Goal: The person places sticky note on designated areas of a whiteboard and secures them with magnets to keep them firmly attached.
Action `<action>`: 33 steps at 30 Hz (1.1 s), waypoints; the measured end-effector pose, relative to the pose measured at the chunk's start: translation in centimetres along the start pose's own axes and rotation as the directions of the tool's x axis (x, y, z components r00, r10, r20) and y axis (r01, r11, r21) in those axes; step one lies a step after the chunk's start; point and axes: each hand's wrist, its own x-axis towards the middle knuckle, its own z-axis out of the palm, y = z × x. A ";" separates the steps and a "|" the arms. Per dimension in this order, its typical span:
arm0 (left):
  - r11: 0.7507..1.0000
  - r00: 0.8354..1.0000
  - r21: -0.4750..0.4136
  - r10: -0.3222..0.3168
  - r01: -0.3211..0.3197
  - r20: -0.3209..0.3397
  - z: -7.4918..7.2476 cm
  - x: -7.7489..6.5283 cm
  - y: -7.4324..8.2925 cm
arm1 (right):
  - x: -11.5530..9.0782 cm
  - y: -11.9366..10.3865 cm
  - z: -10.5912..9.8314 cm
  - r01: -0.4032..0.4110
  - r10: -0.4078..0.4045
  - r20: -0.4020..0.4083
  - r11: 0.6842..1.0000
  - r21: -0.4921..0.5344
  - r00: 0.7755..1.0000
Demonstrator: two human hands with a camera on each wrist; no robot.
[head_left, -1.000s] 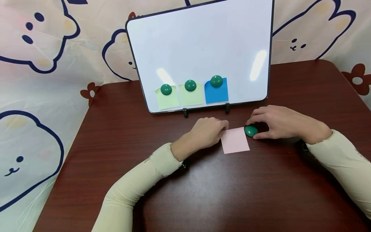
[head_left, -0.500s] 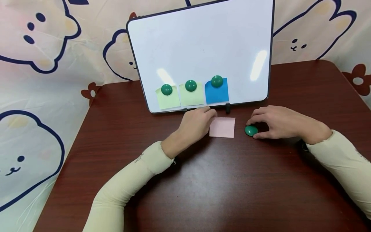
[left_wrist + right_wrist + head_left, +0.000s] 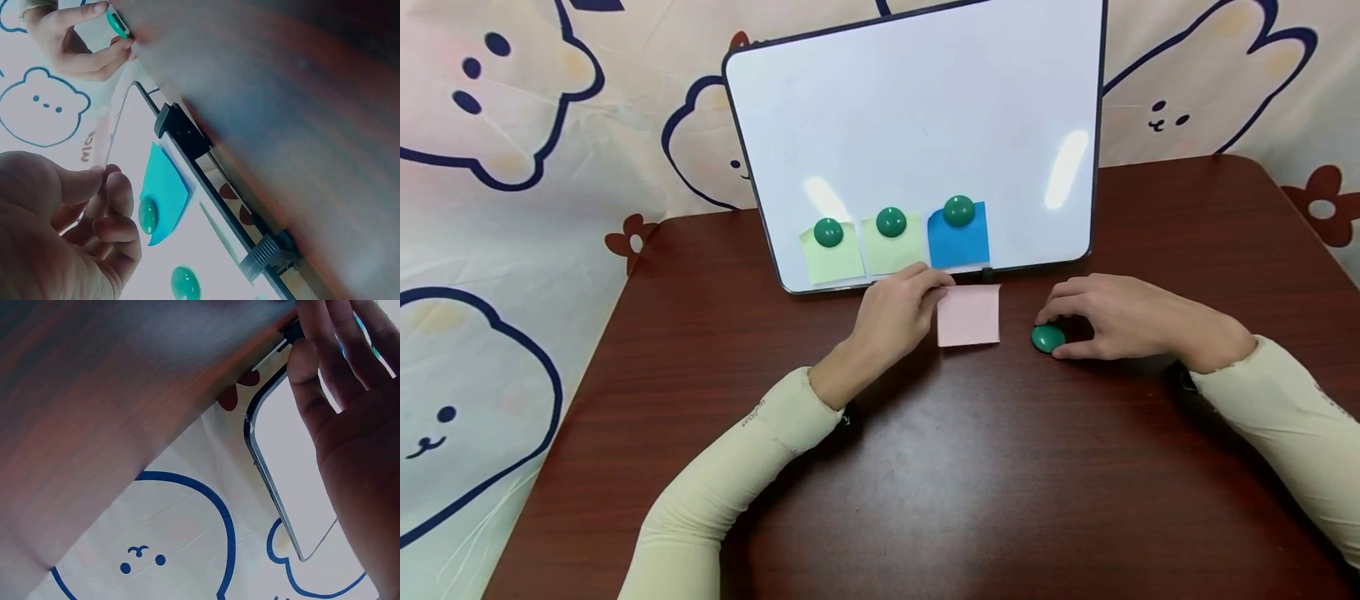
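In the head view my left hand [image 3: 895,310] pinches the upper left corner of a pink sticky note [image 3: 968,317], which hangs in front of the whiteboard's lower edge. Seen edge-on in the left wrist view, the note is a thin sheet between thumb and fingertips. My right hand [image 3: 1131,321] grips a round green magnet [image 3: 1048,338] between thumb and fingers, low over the table at the right; the left wrist view shows the same magnet [image 3: 118,24] in side view. In the right wrist view my right hand [image 3: 356,419] hides it.
A whiteboard [image 3: 925,100] stands on black feet at the table's back. Along its bottom, green magnets hold two pale green notes [image 3: 837,262] and a blue note [image 3: 958,246]. The dark wooden table [image 3: 970,500] lies in front; a cartoon-patterned cloth [image 3: 475,250] hangs behind.
My left hand has moved left and up toward the whiteboard, lifting the pink sticky note with it, away from the magnet. The right hand stays in place with the magnet.
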 end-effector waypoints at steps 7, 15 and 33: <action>1.000 0.998 -0.005 0.025 -0.025 -0.063 0.1 0.2 0.1 | -0.1 0.0 0.0 -0.006 0.006 -0.007 1.000 0.017 1.000; 0.993 0.984 0.066 0.108 -0.100 -0.143 0.3 1.0 0.0 | -0.1 0.1 0.0 -0.012 0.012 -0.017 1.000 0.016 1.000; 0.994 0.977 0.055 0.104 -0.096 -0.188 0.9 3.1 -0.9 | 0.1 0.0 -0.2 -0.024 0.024 -0.050 1.000 0.009 0.998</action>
